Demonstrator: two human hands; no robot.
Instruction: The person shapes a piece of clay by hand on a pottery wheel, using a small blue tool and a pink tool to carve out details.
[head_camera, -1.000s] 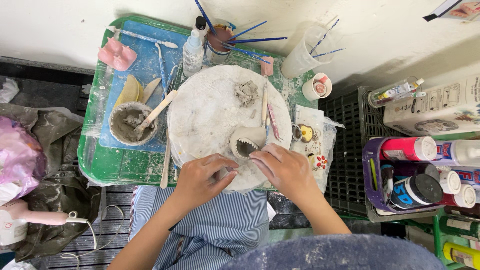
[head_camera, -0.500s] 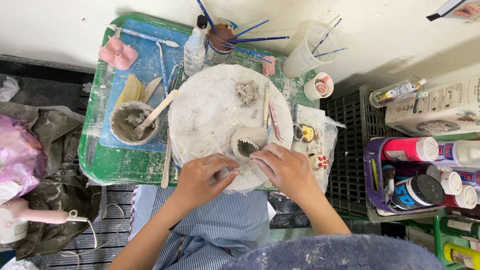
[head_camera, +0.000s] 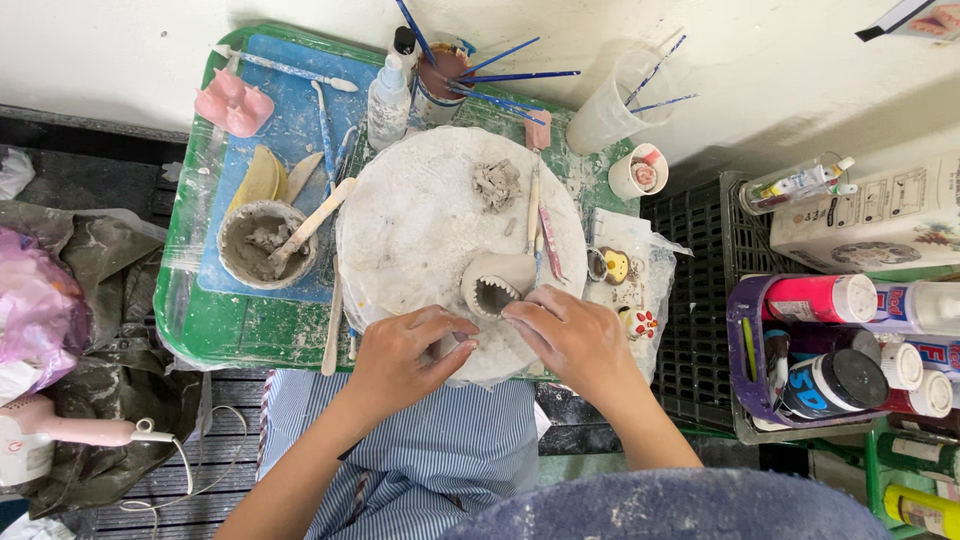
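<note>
Left hand (head_camera: 405, 355), at seven o'clock on the round board (head_camera: 420, 215), now pinches a small clay bit (head_camera: 447, 346). The right hand (head_camera: 572, 335), fingers curled, has edged onto the toothed clay piece (head_camera: 494, 287) at five o'clock.

White carton (head_camera: 868, 215) with printed pictures, lying at right beyond the black crate. Small clear bottle (head_camera: 797, 184), multicoloured label, just left of it. Purple basket (head_camera: 752, 372) below: pink-labelled bottle (head_camera: 820, 298), dark jar (head_camera: 830, 384) with blue label.
</note>
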